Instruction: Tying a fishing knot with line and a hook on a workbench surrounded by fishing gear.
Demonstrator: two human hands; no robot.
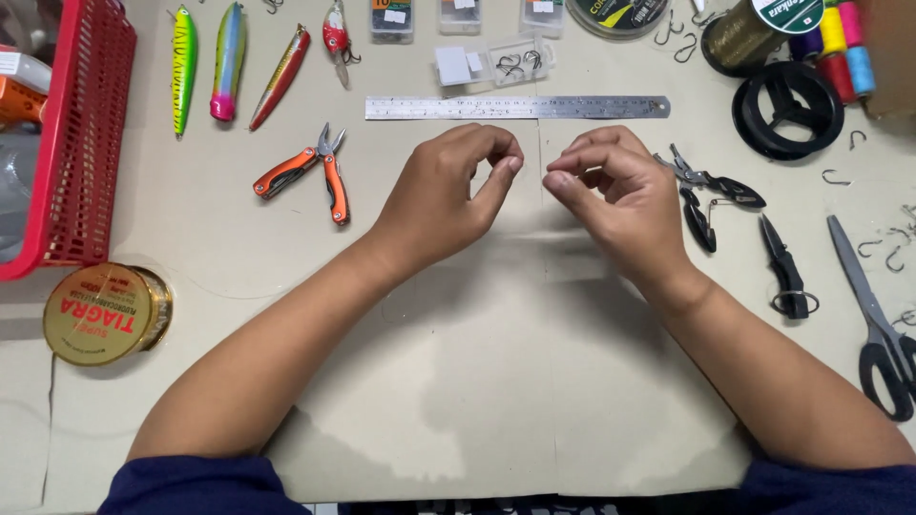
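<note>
My left hand (448, 191) and my right hand (620, 191) hover close together over the beige cardboard mat (477, 381), just below a steel ruler (515, 107). Each hand has thumb and forefinger pinched together, and the fingertips face each other across a small gap. Whatever may be pinched between them is too thin to make out. Both forearms rest low over the mat, with dark blue sleeves at the bottom edge.
Orange multi-tool pliers (305, 172) lie to the left, with several fishing lures (227, 59) above them. A red basket (81, 143) and a gold line spool (105, 313) sit far left. Black pliers (711, 181), scissors (873, 305), a black spool (787, 110), thread spools, hook boxes (496, 62) and loose hooks (887, 253) crowd the right and top.
</note>
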